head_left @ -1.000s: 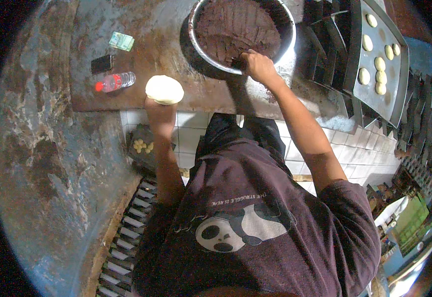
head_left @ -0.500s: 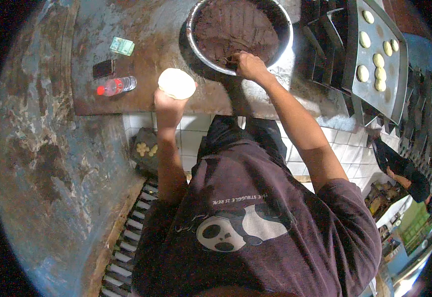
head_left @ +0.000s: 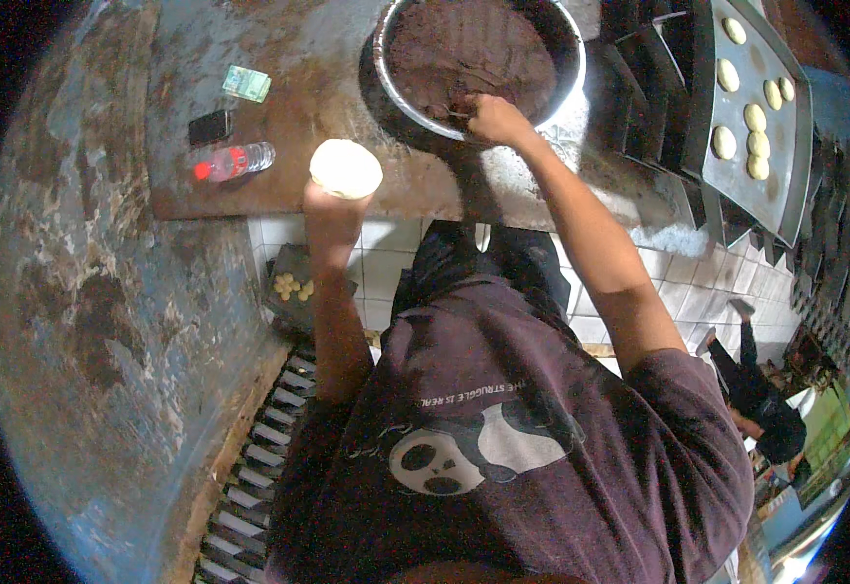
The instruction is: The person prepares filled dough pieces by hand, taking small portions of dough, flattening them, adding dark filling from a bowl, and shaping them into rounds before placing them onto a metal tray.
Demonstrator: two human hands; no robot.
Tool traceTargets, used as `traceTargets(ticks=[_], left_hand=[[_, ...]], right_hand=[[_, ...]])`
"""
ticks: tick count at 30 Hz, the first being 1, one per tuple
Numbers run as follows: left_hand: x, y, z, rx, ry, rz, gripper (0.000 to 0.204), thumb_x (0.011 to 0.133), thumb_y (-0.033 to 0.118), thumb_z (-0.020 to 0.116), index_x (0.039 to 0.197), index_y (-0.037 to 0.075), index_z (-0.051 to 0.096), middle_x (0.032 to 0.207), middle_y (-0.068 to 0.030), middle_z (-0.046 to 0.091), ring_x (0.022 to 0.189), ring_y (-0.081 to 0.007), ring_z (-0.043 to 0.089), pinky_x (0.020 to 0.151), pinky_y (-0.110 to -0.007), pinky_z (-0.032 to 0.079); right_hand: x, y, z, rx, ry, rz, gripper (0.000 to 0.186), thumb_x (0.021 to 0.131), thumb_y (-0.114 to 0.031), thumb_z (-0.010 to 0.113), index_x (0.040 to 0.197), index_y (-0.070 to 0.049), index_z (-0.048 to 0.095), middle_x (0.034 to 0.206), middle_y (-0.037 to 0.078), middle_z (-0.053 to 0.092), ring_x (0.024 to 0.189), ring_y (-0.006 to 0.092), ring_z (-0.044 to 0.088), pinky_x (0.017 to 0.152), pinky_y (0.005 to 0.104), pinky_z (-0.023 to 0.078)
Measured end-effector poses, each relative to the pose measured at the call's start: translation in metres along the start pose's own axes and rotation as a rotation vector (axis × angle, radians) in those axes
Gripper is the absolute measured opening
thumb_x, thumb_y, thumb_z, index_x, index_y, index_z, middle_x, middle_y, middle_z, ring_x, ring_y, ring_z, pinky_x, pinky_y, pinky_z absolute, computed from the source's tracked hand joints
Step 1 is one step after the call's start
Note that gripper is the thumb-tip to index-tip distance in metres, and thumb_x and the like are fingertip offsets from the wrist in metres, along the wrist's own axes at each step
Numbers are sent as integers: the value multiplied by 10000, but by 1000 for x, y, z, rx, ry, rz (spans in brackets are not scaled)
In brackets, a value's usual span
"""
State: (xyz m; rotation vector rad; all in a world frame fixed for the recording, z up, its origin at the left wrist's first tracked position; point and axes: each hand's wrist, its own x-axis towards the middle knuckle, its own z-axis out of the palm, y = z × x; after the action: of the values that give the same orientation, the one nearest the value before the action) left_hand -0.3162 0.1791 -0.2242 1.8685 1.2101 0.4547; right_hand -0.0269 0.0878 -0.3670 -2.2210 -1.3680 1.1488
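Observation:
My left hand holds up a flattened round of pale dough over the near edge of the worktable. The dough hides most of its fingers. Off to the right, my right hand reaches over the near rim of a large round metal basin. Its fingers are closed at the surface of a dark brown, paste-like filling. A thin shape shows by the fingertips, too small to name.
A metal tray with several pale dough pieces rests on stacked trays at the right. A capped bottle, a dark phone-like object and banknotes lie on the worktable. Another person is far right.
My right hand stays at the basin's near side, its fingers slightly shifted in the filling. The dough round remains in my left hand. At far right, the other person has moved.

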Motion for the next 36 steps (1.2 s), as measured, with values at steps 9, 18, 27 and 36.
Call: traceTargets(ticks=[9, 18, 27, 36], left_hand=[[15, 41, 20, -236, -101, -24, 363, 794, 104, 884, 1103, -6, 728, 1014, -108, 785, 927, -184, 743, 847, -349, 573], [41, 83, 33, -272, -100, 224, 346, 787, 125, 877, 1067, -7, 725, 970, -111, 777, 879, -197, 734, 821, -351, 572], [42, 77, 62, -315, -106, 223, 208, 864, 143, 846, 983, -1, 755, 910, -63, 774, 829, -133, 711, 768, -308, 548], [35, 118, 65, -268, -593, 329, 292, 826, 158, 877, 1041, 21, 734, 968, -59, 770, 906, -144, 712, 845, -327, 559]], right_hand=[[-119, -111, -104, 366, 225, -497, 322, 945, -80, 554, 1230, -62, 703, 1112, 170, 716, 1092, 344, 677, 995, 428, 515], [-169, -134, -65, 26, 525, -443, 883, 719, 38, 696, 1538, -236, 514, 1248, 151, 560, 1118, 367, 580, 959, 455, 523], [-214, 35, 66, 699, 800, 395, 228, 1059, -170, 550, 1177, -5, 653, 950, 101, 698, 771, 155, 627, 686, 316, 518], [-219, -33, -72, 464, 554, -37, 720, 838, -408, 841, 1430, -90, 582, 1376, 205, 589, 1283, 380, 582, 1080, 477, 471]])
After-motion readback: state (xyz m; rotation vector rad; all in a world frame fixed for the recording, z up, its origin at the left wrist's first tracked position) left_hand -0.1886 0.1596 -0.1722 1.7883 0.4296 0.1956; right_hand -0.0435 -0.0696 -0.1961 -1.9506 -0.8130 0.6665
